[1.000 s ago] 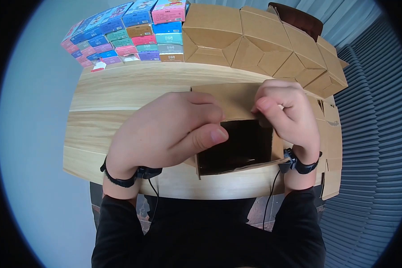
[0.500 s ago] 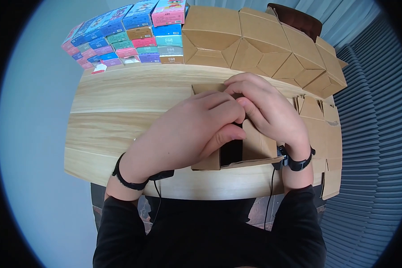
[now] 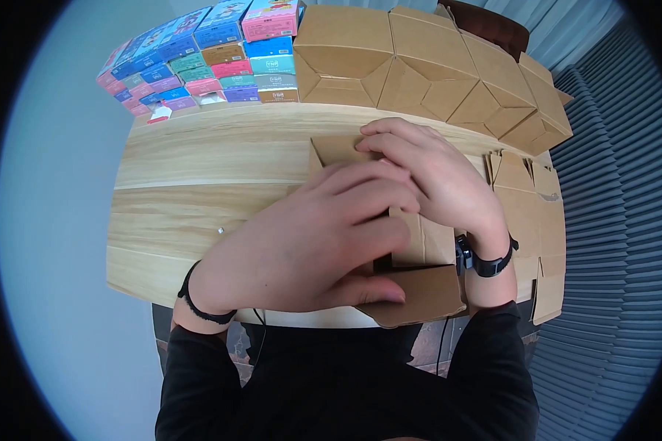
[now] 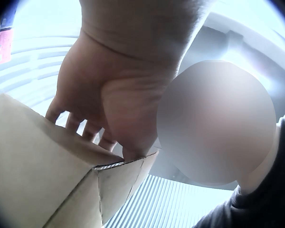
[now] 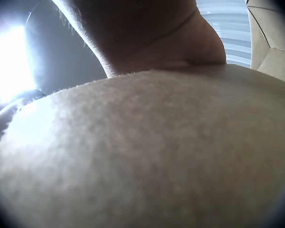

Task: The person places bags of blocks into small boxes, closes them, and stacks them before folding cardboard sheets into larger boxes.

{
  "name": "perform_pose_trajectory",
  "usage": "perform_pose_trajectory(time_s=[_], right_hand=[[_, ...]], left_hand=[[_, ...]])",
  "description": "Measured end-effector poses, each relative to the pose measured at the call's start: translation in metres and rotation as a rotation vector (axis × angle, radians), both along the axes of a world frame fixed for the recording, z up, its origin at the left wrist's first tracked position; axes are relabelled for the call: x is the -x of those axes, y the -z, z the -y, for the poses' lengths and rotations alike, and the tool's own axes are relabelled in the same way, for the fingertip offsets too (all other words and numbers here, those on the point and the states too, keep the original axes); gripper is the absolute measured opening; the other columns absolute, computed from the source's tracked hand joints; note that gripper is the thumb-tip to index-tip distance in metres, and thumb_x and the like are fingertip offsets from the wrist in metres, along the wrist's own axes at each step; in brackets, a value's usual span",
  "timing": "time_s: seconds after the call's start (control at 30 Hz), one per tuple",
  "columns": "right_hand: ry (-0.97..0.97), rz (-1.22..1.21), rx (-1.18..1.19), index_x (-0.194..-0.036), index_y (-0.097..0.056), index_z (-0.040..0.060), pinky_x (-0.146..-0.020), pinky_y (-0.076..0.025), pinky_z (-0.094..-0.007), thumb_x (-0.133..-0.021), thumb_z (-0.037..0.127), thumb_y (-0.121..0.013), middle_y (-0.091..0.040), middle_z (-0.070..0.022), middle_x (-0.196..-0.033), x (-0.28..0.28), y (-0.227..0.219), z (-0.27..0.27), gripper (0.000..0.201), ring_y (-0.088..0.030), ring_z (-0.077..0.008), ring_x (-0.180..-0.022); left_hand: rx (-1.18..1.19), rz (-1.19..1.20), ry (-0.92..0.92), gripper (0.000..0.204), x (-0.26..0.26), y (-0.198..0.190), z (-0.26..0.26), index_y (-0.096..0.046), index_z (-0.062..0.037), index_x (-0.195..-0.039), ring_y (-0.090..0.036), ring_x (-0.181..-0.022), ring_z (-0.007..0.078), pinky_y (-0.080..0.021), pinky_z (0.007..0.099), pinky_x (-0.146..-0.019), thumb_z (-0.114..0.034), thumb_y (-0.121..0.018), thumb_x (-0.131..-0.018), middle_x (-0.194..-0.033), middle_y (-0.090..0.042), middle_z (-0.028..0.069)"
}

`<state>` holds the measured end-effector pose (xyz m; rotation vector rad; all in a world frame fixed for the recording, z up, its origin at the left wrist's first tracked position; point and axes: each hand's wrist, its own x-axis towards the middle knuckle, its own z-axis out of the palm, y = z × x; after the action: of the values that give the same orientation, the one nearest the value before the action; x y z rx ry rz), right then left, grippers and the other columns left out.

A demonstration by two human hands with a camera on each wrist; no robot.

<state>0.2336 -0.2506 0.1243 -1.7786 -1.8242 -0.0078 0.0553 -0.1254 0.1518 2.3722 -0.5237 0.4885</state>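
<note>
A brown cardboard box [image 3: 331, 149] stands before me on the table, its top partly covered by folded-in flaps. My left hand [image 3: 320, 246] lies over the opening with fingers spread loosely and thumb against the near flap [image 3: 423, 294], which tilts out toward me. In the left wrist view, the fingertips of that hand [image 4: 116, 102] dip behind the box's edge [image 4: 33, 152]. My right hand [image 3: 445, 176] rests on the far right of the top, its fingers extended across the flaps. Box cardboard [image 5: 156, 152] fills most of the right wrist view. The left hand hides much of the opening.
Stacked colourful small boxes [image 3: 232, 70] line the table's back left. Several closed cardboard boxes [image 3: 346, 44] stand beside them to the right. Flattened cardboard [image 3: 518, 191] lies along the right edge. A tiny white bit [image 3: 221, 231] sits on the table at left.
The box's side flaps have been folded inward over its opening, and its near flap now tilts out toward me. My left hand has spread its fingers; my right hand has moved left.
</note>
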Motion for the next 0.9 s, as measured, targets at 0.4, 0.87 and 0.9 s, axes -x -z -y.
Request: perform_pose_trajectory(time_s=[0.4,0.87,0.9], right_hand=[[0.034,-0.007,0.042,-0.110,-0.061,0.0034,-0.081,-0.049,-0.0403,-0.091,0.007,-0.054,-0.064,-0.0161,-0.105,-0.006,-0.003,-0.002,0.020,-0.060,-0.0367,-0.096],[0.138,-0.071,-0.008,-0.106,-0.061,0.0019,-0.074,-0.049,-0.0467,-0.093,0.010,-0.051,-0.066,-0.0194,-0.096,-0.008,-0.004,-0.002,0.018,-0.062,-0.0397,-0.088],[0.146,-0.078,-0.006,-0.106,-0.061,0.0018,-0.074,-0.049,-0.0467,-0.093,0.009,-0.051,-0.066,-0.0193,-0.095,-0.009,-0.005,-0.001,0.018,-0.062,-0.0399,-0.087]], left_hand=[[0.121,-0.272,0.006,0.040,-0.006,0.007,-0.001,-0.060,-0.0034,-0.104,-0.055,-0.098,0.0341,-0.047,0.0381,-0.084,-0.037,-0.067,-0.085,-0.111,-0.058,0.0137],[0.272,-0.353,0.007,0.046,0.000,-0.003,-0.009,-0.059,0.0001,-0.109,-0.058,-0.091,0.0352,-0.048,0.0379,-0.081,-0.042,-0.060,-0.090,-0.099,-0.060,0.0172],[0.239,-0.362,-0.099,0.039,0.001,-0.005,-0.005,-0.059,-0.0011,-0.110,-0.058,-0.090,0.0352,-0.048,0.0382,-0.081,-0.034,-0.063,-0.089,-0.098,-0.060,0.0168]])
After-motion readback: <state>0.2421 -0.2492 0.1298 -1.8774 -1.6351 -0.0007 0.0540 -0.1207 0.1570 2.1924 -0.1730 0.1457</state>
